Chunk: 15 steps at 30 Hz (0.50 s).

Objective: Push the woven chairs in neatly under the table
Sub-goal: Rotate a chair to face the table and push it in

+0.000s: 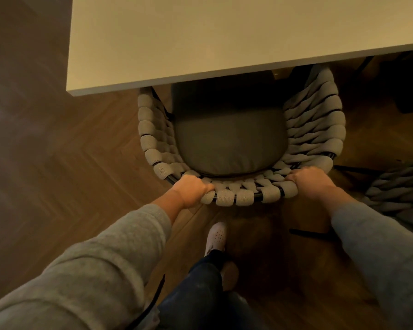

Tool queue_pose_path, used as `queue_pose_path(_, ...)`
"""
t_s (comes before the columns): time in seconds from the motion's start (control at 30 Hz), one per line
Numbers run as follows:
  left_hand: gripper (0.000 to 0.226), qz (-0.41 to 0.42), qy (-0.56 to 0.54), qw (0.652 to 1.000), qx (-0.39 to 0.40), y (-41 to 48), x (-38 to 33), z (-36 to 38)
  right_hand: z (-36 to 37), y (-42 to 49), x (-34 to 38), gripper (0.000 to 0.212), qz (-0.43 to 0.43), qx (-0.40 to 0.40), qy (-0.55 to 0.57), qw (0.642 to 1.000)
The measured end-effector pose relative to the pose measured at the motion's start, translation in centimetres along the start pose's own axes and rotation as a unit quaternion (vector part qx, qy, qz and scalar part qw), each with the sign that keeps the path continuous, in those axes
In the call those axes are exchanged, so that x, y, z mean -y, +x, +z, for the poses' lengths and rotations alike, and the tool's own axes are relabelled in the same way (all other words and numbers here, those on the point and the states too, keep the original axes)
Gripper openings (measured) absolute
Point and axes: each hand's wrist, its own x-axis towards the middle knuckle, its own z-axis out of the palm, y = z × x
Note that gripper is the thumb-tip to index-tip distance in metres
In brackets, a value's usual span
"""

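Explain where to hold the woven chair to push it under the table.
Grip the curved back rail of the woven chair from behind, left hand and right hand spread apart. Its front sits under the table; a wide hold should keep it straight.

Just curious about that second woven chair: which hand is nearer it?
Right. The right hand grips the chair back near the second chair; the left hand grips its far end.

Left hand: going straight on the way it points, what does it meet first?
The left hand grips the back rim of the woven chair, so that comes first; beyond lies the seat cushion, probably lower, then the table edge.
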Motion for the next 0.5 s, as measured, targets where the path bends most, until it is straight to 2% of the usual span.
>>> queue_pose_path(0.2, 0.033, 0.013, -0.035, 0.999, -0.022, 1.3, 1.3, -0.3, -1.1, 1.4, -1.1, 0.034, -0.003, 0.014, 0.001, 1.000)
queue_pose_path(0.37, 0.035, 0.051, -0.071, 0.996, -0.003, 2.0, 1.9, 0.2, -1.0, 1.5, -1.2, 0.039, -0.001, 0.009, 0.003, 1.000)
queue_pose_path(0.43, 0.047, 0.058, -0.099, 0.993, 0.031, 2.1, 2.2, -0.2, -1.1, 1.7, -0.9, 0.049, 0.005, -0.007, 0.017, 1.000)
queue_pose_path(0.5, 0.068, 0.064, -0.145, 0.985, 0.074, 2.4, 2.1, -1.3, -0.9, 1.2, -0.6, 0.067, 0.016, -0.036, 0.076, 0.996)
